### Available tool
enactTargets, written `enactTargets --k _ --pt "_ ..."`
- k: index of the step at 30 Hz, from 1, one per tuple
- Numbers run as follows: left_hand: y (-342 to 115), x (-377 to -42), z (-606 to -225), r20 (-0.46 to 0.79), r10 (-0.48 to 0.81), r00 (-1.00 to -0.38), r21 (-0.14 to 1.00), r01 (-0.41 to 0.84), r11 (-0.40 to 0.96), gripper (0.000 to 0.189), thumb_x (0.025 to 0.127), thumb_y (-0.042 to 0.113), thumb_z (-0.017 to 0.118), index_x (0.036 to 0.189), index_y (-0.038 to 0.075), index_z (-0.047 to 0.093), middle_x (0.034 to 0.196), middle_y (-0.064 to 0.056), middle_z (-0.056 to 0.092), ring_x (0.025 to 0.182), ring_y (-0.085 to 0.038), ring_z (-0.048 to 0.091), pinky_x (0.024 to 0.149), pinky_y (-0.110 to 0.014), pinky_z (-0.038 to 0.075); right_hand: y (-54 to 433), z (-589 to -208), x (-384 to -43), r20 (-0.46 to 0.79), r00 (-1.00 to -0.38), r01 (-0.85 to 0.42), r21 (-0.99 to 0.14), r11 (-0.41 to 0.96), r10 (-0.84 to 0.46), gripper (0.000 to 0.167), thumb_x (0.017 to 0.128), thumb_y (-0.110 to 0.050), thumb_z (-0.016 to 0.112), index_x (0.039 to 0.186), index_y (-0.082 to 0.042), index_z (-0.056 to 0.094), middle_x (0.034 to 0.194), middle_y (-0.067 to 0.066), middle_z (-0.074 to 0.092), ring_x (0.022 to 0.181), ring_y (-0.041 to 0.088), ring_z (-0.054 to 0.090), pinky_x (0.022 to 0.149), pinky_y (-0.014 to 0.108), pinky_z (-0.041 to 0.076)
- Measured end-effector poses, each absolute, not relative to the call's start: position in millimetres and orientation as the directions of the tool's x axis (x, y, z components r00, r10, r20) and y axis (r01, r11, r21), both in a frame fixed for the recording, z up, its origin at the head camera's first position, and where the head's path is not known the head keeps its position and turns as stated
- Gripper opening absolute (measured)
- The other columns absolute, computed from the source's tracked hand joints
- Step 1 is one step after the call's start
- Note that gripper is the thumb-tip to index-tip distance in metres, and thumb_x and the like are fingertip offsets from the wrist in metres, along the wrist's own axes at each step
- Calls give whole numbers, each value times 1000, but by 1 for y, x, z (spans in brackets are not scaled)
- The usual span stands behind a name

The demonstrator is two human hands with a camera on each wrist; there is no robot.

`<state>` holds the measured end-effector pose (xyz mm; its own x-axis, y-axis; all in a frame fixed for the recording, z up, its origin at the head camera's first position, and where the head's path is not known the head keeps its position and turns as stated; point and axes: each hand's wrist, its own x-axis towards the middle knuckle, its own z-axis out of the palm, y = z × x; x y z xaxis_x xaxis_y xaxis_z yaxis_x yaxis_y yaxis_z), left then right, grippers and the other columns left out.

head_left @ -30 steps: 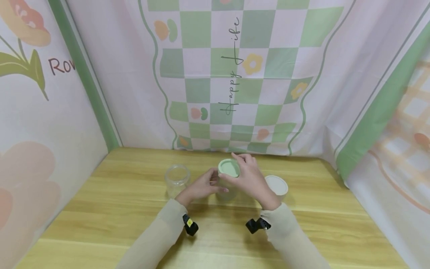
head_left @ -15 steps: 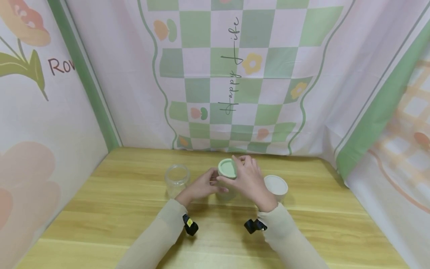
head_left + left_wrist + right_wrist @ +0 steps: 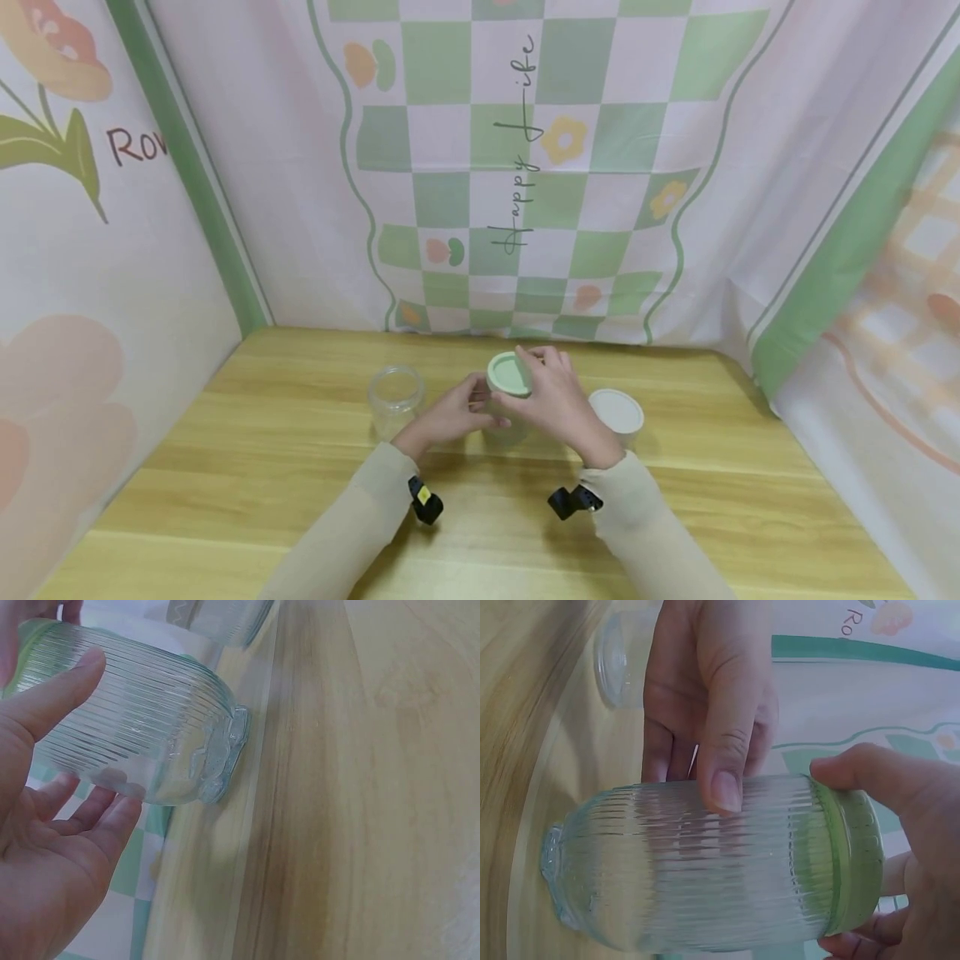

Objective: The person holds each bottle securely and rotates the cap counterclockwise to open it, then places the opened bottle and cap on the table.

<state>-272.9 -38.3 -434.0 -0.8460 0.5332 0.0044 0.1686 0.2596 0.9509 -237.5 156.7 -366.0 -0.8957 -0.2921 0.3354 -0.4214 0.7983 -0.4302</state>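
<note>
A ribbed clear glass jar (image 3: 705,862) stands upright on the table between both hands, a light green lid (image 3: 508,374) on its mouth. My left hand (image 3: 452,410) holds the jar's body from the left, thumb on the near side and fingers round the far side, as the left wrist view shows. From the right, my right hand (image 3: 553,398) grips the lid by its edge, thumb on one side and fingers on the other. The ribbed wall looks empty inside. In the head view the hands cover most of the jar's body.
Left of the jar stands an open clear glass jar (image 3: 396,392) without a lid. A container with a white lid (image 3: 617,412) stands to the right, behind the right wrist. The wooden table (image 3: 480,533) meets a checkered curtain (image 3: 502,192) at the back.
My right hand shifts slightly round the lid's edge, first toward the near side and then back. The left hand and the jar stay in place.
</note>
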Motion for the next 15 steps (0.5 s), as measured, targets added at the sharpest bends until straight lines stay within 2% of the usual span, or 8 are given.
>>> enactTargets --k 8,15 --pt "-39 -272 -433 7 537 -843 952 170 255 83 88 37 78 153 13 32 149 -4 43 138 -28 41 111 -48 39 163 -366 -243 334 -882 -462 -474 749 -332 80 83 -37 82 146 -1 49 137 23 49 120 37 43 82 48 52" --pt "-38 -272 -434 10 534 -845 948 178 264 84 88 36 79 153 12 31 151 -6 42 138 -29 41 112 -46 38 172 -365 -247 284 -884 -467 -537 703 -371 81 83 -33 82 150 -5 45 141 21 48 120 36 43 86 50 52"
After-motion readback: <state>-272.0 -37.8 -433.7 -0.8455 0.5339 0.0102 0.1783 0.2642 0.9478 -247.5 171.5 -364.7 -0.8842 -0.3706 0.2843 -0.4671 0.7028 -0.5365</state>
